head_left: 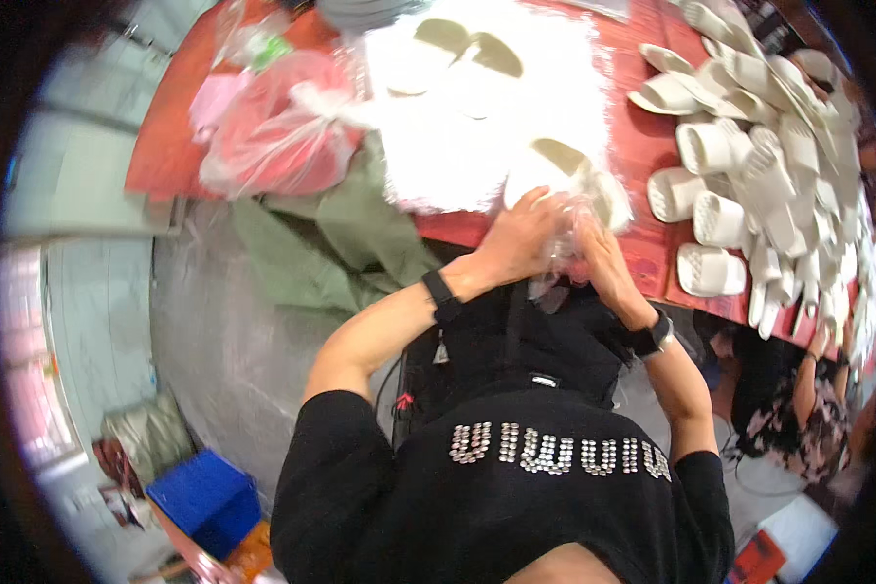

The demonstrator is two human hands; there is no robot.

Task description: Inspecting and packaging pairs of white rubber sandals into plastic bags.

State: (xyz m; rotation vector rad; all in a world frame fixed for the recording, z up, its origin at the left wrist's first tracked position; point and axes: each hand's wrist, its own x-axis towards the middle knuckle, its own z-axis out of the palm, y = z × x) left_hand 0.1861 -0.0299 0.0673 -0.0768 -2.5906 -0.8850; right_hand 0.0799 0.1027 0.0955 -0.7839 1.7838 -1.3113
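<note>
At the near edge of the table, my left hand [528, 237] and my right hand [605, 261] face each other with a crumpled clear plastic bag [566, 234] between them. The left fingers are closed on the bag; the right fingers press against its other side. Just beyond my fingertips lie a pale slipper [558, 154] and a second pale slipper [611, 202], partly washed out by glare. Whether the bag covers them I cannot tell. Another pair of pale slippers [467, 51] lies farther off on a fluffy white mat [438, 146].
A large heap of cream slippers [749, 175] covers the right of the red table [647, 156]. On the left sits a tied clear bag with red contents [287, 136], above a green cloth [341, 234]. A blue box [204, 496] stands at lower left. Another person's arm [808, 384] shows at right.
</note>
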